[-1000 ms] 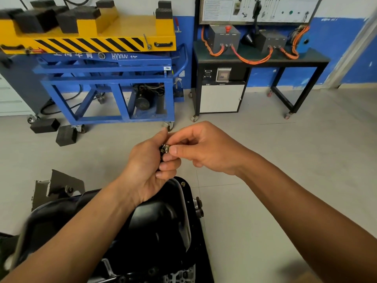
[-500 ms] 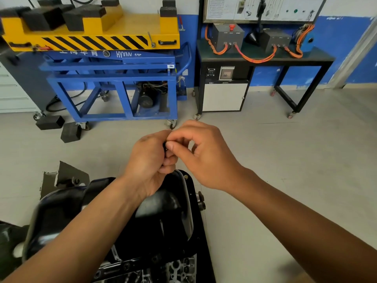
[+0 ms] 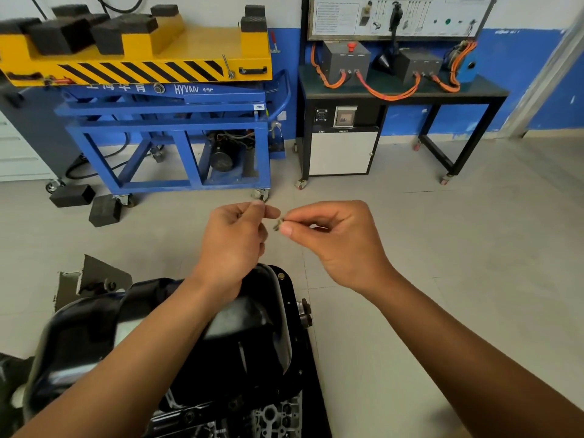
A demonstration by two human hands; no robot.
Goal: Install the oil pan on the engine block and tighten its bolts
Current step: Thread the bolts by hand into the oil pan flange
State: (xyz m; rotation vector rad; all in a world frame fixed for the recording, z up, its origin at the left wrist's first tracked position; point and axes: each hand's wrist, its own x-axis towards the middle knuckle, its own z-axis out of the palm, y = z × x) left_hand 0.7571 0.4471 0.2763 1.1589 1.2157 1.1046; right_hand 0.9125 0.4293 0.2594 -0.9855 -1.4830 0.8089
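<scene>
While the oil pan [image 3: 252, 327] sits on the engine block [image 3: 275, 418], the right hand [image 3: 341, 245] pinches one bolt [image 3: 278, 223], presumably ready for threading; the left hand [image 3: 232, 238] is curled, contents hidden.

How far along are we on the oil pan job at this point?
Done: the oil pan sits on the engine block. In hand: the right hand pinches a bolt above the pan; the left hand is curled beside it, contents hidden. Left: this bolt is not yet in the flange; how many others are fitted I cannot tell, and no tightening tool is in view.
</scene>
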